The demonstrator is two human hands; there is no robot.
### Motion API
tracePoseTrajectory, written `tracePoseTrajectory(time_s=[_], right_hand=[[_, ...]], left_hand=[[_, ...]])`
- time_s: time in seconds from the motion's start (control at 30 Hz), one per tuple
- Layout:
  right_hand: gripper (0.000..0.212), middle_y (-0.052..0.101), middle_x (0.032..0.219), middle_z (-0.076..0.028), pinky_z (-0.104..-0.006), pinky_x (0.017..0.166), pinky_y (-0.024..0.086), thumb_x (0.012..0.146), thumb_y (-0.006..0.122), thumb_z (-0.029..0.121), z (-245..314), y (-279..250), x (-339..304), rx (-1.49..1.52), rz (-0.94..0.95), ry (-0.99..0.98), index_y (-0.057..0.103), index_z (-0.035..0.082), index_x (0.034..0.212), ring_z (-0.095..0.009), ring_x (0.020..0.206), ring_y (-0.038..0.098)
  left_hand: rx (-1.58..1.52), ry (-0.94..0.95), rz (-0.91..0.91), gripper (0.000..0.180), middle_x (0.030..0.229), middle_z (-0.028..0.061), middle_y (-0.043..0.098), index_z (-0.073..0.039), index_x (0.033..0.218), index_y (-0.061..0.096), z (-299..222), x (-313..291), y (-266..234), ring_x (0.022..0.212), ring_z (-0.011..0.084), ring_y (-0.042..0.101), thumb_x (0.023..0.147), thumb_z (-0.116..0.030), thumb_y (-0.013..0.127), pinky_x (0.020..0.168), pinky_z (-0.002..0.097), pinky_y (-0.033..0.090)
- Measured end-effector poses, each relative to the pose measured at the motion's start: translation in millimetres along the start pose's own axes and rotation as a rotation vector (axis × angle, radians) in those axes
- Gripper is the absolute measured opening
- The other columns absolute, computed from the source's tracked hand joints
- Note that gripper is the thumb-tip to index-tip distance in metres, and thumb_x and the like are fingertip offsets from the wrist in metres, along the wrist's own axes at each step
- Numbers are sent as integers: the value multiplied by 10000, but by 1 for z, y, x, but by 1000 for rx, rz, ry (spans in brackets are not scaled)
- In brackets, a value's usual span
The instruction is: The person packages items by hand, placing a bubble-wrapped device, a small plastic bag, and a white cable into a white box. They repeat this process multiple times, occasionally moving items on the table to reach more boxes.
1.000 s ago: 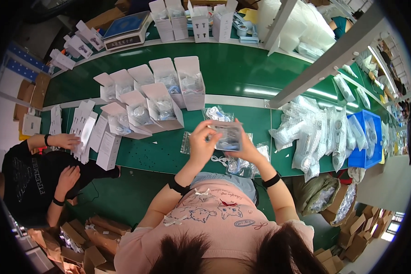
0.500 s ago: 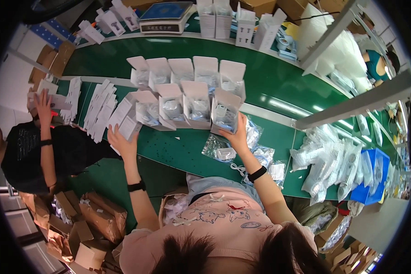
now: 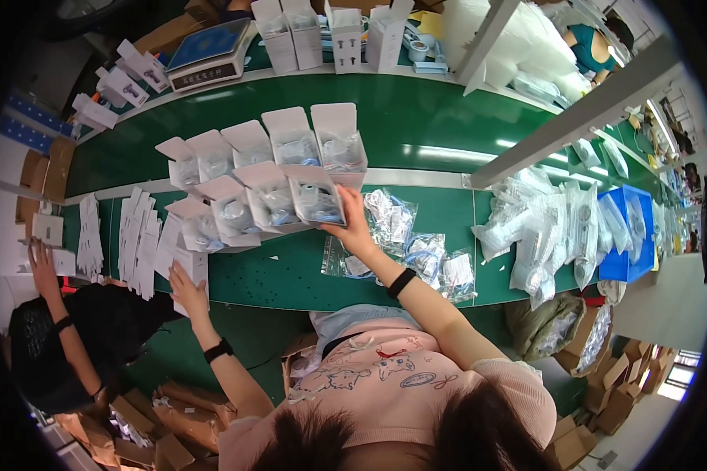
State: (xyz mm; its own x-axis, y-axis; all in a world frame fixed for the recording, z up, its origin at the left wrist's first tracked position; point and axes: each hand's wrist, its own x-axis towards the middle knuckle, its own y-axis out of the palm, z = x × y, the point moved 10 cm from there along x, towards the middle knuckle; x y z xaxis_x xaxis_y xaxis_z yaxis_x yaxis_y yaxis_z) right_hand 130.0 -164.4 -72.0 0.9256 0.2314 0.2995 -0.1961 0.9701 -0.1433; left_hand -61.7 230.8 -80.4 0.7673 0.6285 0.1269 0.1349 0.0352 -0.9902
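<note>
Two rows of open white boxes stand on the green table, each holding items in clear plastic bags. My right hand (image 3: 352,224) grips the right end of the front row, its thumb on the near side of the last white box (image 3: 319,202) and its fingers along the outer side. At the row's left end, my left hand (image 3: 188,289) lies with fingers spread against white cartons (image 3: 182,257) that look flat. What its fingertips press on is partly hidden. To the right of my right hand lie clear bags (image 3: 426,255) with white and light-blue parts.
Bubble-wrapped items (image 3: 538,235) are piled beside a blue bin (image 3: 627,235) on the right. Stacks of flat white cartons (image 3: 137,243) lie left. A co-worker's hand (image 3: 44,268) is at the far left. A grey post (image 3: 558,118) slants over the table. Behind stands a scale (image 3: 208,55).
My right hand and the box rows have shifted left across the table, relative to the clear bags. My left hand has drawn nearer to me along the flat cartons. The view has turned.
</note>
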Motion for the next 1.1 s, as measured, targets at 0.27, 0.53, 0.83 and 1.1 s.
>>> tracePoseTrajectory(time_s=[0.27, 0.53, 0.83, 1.1], right_hand=[[795, 356, 1173, -150, -366, 950, 303, 624, 705, 101, 38, -26, -13, -285, 28, -147, 274, 76, 1292, -319, 1117, 348], [706, 412, 1206, -131, -383, 961, 296, 723, 634, 229, 4, -142, -35, 128, 59, 336, 262, 97, 1308, -287, 1158, 348], [941, 332, 1294, -164, -379, 975, 278, 661, 618, 571, 79, -148, -91, 487, 229, 190, 199, 66, 1334, -252, 1232, 281], [640, 485, 968, -155, -401, 803, 368, 606, 662, 129, 59, -405, -143, -1310, -674, 299, 428, 78, 1200, -340, 860, 459]], left_hand=[[-435, -354, -165, 860, 1220, 232, 385, -10, 1292, 264, 8, -59, -111, 1070, 342, 437, 570, -45, 731, 880, 404, 376], [-1254, 195, -277, 957, 1247, 162, 307, -22, 1315, 158, -169, -122, -148, 1130, 286, 354, 570, -112, 752, 955, 446, 278], [-1121, 853, 656, 991, 1201, 164, 277, -31, 1268, 231, -438, -171, -136, 1117, 300, 345, 490, -210, 819, 883, 385, 350], [-1227, 953, 589, 930, 1134, 120, 330, -91, 1229, 296, -454, -163, -110, 1075, 267, 393, 470, -194, 823, 890, 372, 364]])
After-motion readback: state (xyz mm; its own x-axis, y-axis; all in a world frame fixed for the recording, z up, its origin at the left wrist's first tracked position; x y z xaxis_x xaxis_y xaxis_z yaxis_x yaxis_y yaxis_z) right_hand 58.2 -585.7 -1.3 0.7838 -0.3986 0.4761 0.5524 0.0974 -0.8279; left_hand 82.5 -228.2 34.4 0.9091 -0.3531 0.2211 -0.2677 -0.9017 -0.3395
